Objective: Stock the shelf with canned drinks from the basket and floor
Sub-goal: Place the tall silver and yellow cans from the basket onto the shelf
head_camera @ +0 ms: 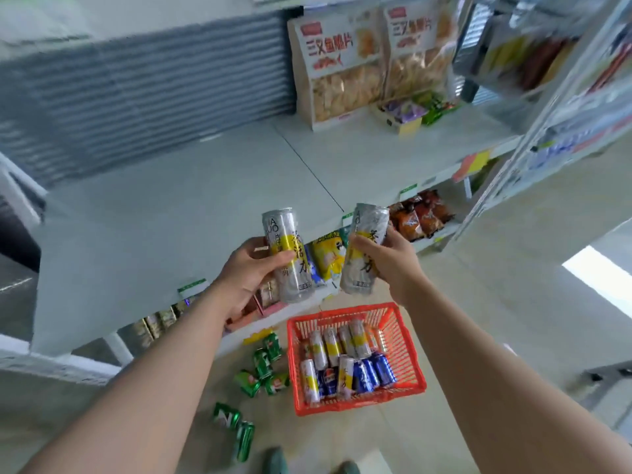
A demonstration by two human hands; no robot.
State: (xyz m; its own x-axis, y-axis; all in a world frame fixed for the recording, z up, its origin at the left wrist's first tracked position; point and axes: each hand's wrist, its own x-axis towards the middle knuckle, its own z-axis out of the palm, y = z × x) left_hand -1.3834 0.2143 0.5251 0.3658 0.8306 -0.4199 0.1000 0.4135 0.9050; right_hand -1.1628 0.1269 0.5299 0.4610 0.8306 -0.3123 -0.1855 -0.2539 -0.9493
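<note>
Each hand's wrapped round a can, left hand (249, 268) and right hand (386, 265), mid-body grip looks best since they're probably slick, rigid and fairly heavy.

Both bare arms reach forward, each hand gripping a can.

The left hand (249, 273) curls round the lower half of the first slim silver-and-yellow metal can (290, 254), thumb across its front, holding it nearly upright. The right hand (390, 263) wraps the second slim silver-and-yellow metal can (364, 249) from the right, its top tilted slightly rightward. The bare forearms converge from the lower corners, and the hands are near each other but apart.
</note>
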